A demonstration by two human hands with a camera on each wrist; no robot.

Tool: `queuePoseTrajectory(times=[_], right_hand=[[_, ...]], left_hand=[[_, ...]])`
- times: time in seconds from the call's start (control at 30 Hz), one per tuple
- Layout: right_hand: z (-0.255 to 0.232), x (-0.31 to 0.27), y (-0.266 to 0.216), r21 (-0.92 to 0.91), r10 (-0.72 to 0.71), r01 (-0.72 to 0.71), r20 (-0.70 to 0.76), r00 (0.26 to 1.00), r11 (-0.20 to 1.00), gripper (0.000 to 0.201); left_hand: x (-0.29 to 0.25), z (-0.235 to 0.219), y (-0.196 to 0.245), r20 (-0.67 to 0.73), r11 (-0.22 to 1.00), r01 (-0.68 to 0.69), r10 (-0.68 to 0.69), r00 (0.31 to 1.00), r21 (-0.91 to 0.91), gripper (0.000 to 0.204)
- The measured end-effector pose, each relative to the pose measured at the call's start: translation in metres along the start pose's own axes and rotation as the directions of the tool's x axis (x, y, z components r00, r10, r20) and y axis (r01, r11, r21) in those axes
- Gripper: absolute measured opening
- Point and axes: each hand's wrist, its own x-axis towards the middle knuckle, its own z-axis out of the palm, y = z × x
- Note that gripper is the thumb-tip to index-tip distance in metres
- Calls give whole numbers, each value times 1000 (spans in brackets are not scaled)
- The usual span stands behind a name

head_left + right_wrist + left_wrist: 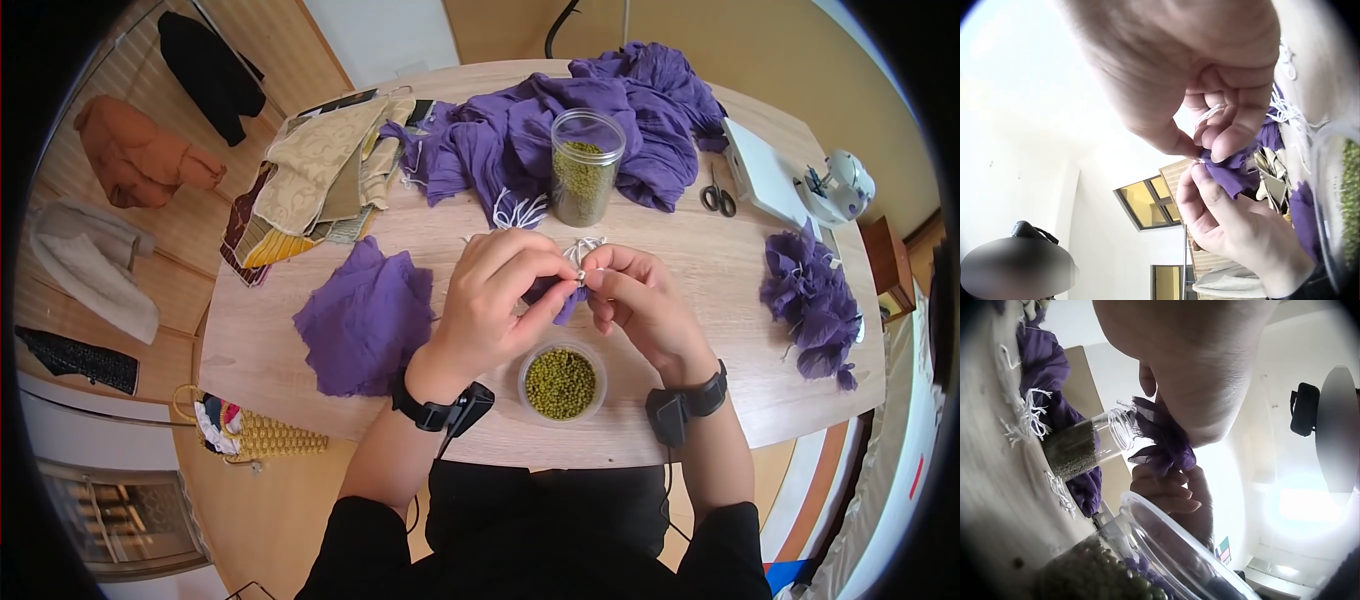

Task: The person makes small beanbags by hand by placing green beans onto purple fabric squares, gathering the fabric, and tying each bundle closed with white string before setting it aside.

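Above the table's middle, my left hand (500,295) and right hand (645,305) meet fingertip to fingertip. Between them they pinch a small piece of gathered purple cloth (1232,175) with white string (582,274) at its neck. A strand of white string (1210,114) also passes through the right hand's curled fingers. In the left wrist view the cloth (1163,434) flares out in loose folds. Just below the hands stands a round clear tub of green beans (562,382). Behind them is a tall clear jar of green beans (586,170).
A flat purple cloth piece (365,315) lies left, with fabric swatches (310,170) beyond. Crumpled purple fabric (480,130) spreads across the back beside white strings (520,210). At right are scissors (718,195), a white device (850,185) and bunched purple cloth pieces (810,300).
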Motion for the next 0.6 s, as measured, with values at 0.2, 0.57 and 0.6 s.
queuePoseTrajectory(times=[0.2, 0.57, 0.6], right_hand=[[0, 0, 0, -21, -12, 12, -5, 1000, 1000, 9], [8, -1, -3, -292, -119, 104, -33, 992, 951, 9], [10, -1, -3, -343, -135, 115, -34, 990, 932, 9]], left_hand=[[0, 0, 0, -1, 1000, 10, -10, 1000, 14, 21], [0, -1, 1, 47, 997, 79, -78, 996, -20, 18], [-1, 0, 1, 46, 997, 79, -78, 996, -20, 18]])
